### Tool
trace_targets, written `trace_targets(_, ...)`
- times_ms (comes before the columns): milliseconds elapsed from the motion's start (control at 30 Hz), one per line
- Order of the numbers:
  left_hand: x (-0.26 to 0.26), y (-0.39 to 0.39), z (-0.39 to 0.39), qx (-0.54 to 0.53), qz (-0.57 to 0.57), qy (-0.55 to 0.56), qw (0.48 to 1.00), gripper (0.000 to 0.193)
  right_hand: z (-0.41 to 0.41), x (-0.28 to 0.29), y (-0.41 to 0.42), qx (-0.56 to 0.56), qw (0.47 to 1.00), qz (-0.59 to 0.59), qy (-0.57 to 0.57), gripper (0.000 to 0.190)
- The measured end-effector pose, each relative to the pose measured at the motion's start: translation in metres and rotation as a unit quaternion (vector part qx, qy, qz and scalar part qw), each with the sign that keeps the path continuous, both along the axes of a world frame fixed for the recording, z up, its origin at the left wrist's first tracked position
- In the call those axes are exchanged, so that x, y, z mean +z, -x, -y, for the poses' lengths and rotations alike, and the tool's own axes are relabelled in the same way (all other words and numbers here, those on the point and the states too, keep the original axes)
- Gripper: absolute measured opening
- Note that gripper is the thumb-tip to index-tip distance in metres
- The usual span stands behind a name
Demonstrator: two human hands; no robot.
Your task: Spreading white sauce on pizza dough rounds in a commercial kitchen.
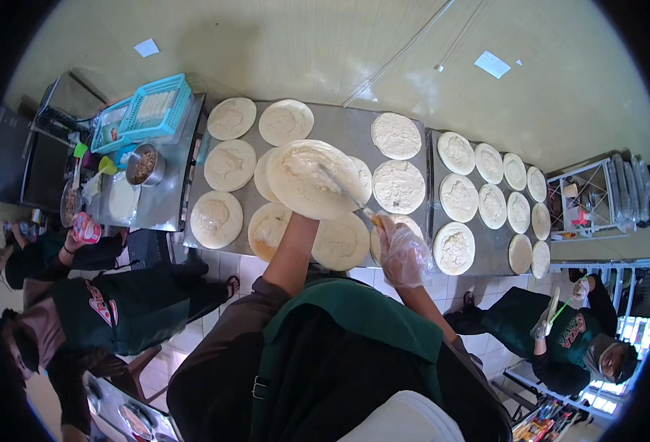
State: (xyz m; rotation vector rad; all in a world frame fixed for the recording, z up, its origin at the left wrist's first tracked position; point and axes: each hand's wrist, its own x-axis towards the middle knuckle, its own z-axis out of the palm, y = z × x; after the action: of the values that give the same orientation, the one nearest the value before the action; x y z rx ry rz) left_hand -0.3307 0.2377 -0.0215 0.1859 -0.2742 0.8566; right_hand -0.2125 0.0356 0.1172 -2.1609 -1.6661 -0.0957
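A round pizza base (297, 190) is raised above the metal table (336, 124), held from below by my left hand. The base hides that hand; only the wrist (304, 224) and forearm show. My right hand (405, 251), in a clear plastic glove, grips the handle of a narrow metal spatula (342, 187). Its blade touches the pale, creamy spread (308, 166) on top of the base. More dough rounds lie around and partly beneath the raised one, among them a spread-covered round (398, 187) to the right and a bare-edged round (341, 241) near the front edge.
A second metal table (485, 237) with several rounds adjoins on the right. To the left stand a steel bowl of brown filling (146, 164) and a blue plastic basket (156, 108). One co-worker (551, 326) holds a round and a green tool; others stand at left.
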Motion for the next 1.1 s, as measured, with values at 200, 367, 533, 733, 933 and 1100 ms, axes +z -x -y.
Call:
trace_targets(200,0.005,-0.002,0.033,0.047,-0.062,0.073,0.994,0.07,-0.002,-0.012,-0.031,0.04,0.998,-0.033,-0.03,0.026)
trace_targets(367,0.02,-0.001,0.048,0.106,-0.083,0.091,0.987,0.074,0.031,-0.032,-0.021,0.06,0.998,0.017,-0.014,0.03)
trace_targets(533,0.063,0.011,0.062,0.137,-0.23,0.092,0.959,0.067,0.036,0.009,-0.017,0.127,0.991,-0.019,0.035,0.032)
trace_targets(733,0.078,0.015,0.063,0.12,-0.123,0.022,0.985,0.07,-0.004,0.011,-0.017,0.017,0.999,-0.027,0.004,0.033)
trace_targets(933,0.064,0.048,0.037,0.137,-0.187,0.086,0.969,0.09,0.016,0.023,0.037,0.118,0.991,-0.069,0.006,0.033)
trace_targets(1100,0.059,0.067,0.028,0.1,-0.128,0.078,0.984,0.087,-0.014,0.026,0.03,0.108,0.965,-0.239,0.022,0.034)
